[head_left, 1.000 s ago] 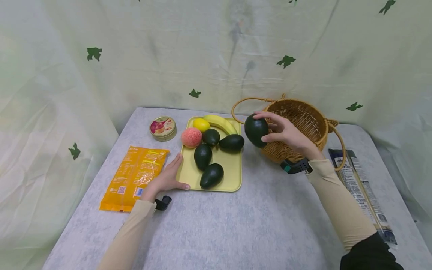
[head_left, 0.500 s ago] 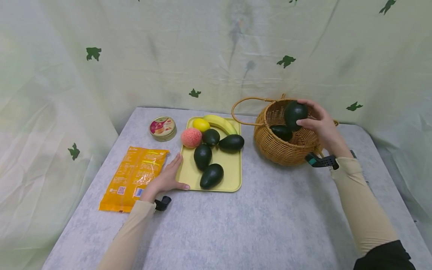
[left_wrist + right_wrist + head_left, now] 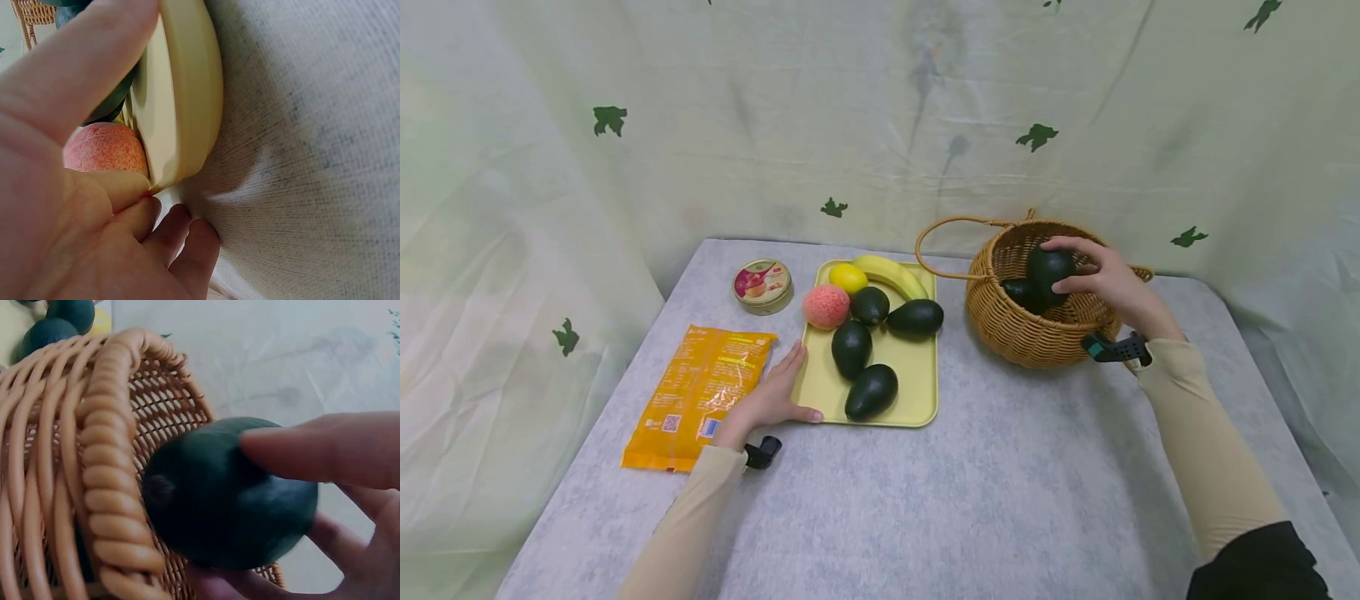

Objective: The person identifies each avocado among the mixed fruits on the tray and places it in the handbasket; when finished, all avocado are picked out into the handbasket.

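Note:
My right hand point(image 3: 1105, 279) grips a dark green avocado point(image 3: 231, 494) by its sides, at the mouth of a wicker basket point(image 3: 1030, 337). Another avocado point(image 3: 1017, 291) lies inside the basket, partly behind the held one. At the tray's left edge my left hand point(image 3: 772, 393) is spread, thumb and fingers touching the rim of the yellow tray point(image 3: 917, 400). On that tray sit several avocados point(image 3: 871, 392), a pink-red peach-like fruit point(image 3: 826, 307), a lemon point(image 3: 847, 277) and a banana point(image 3: 891, 275). In the left wrist view, fingertips point(image 3: 200, 240) meet the cloth beside the tray.
An orange packet point(image 3: 700, 400) lies left of the tray, with a round tin point(image 3: 763, 286) behind it. The basket's loop handle point(image 3: 940, 221) sticks out toward the tray. A pale curtain point(image 3: 880, 125) with green leaf shapes hangs behind the grey-covered table point(image 3: 970, 508).
My right hand carried the avocado rightward from beside the basket to over its mouth, then lowered it into the opening. The basket swung more upright. My left hand stayed put.

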### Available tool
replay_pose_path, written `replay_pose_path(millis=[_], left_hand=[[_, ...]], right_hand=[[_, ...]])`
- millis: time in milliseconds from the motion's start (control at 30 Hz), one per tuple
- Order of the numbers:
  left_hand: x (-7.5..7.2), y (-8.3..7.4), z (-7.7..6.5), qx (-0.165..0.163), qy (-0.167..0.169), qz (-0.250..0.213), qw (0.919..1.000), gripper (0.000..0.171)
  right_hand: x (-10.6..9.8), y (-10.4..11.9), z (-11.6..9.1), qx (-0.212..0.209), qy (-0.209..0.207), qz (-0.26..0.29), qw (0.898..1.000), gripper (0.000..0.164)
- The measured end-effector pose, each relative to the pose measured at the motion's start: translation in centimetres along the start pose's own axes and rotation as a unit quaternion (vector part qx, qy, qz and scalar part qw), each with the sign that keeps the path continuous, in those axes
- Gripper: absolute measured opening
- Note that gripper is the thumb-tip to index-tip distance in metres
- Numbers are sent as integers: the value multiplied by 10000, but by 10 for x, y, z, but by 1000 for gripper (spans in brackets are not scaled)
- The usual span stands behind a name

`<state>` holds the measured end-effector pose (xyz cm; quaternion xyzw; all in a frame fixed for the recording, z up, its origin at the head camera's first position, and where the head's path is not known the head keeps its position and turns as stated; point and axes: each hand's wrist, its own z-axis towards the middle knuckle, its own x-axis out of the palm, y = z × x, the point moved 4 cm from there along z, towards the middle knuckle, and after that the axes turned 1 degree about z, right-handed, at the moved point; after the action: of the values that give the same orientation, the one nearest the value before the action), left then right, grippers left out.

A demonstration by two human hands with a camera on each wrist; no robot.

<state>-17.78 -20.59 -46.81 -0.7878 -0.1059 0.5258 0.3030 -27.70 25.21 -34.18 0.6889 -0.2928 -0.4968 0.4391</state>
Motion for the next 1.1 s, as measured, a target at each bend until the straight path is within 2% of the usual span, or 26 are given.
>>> replay_pose_path(millis=[267, 433, 567, 700, 867, 1100], left_hand=[[-2, -3, -3, 203, -98, -195, 9996, 120], [0, -3, -2, 141, -55, -146, 9998, 117], [1, 0, 1, 20, 4, -17, 10000, 115], [1, 1, 1, -19, 10, 66, 10000, 115], [-1, 0, 0, 7, -2, 39, 10000, 116], [-1, -1, 0, 0, -21, 9, 10000, 115]], right_hand=[[12, -4, 12, -196, 651, -804, 9944, 52], [18, -4, 13, -347, 973, -866, 9909, 47], [18, -4, 11, -371, 970, -897, 9905, 44], [17, -2, 8, -293, 733, -657, 9947, 43], [17, 4, 3, -389, 497, 127, 9979, 46], [30, 23, -2, -796, 620, 1209, 9875, 48]])
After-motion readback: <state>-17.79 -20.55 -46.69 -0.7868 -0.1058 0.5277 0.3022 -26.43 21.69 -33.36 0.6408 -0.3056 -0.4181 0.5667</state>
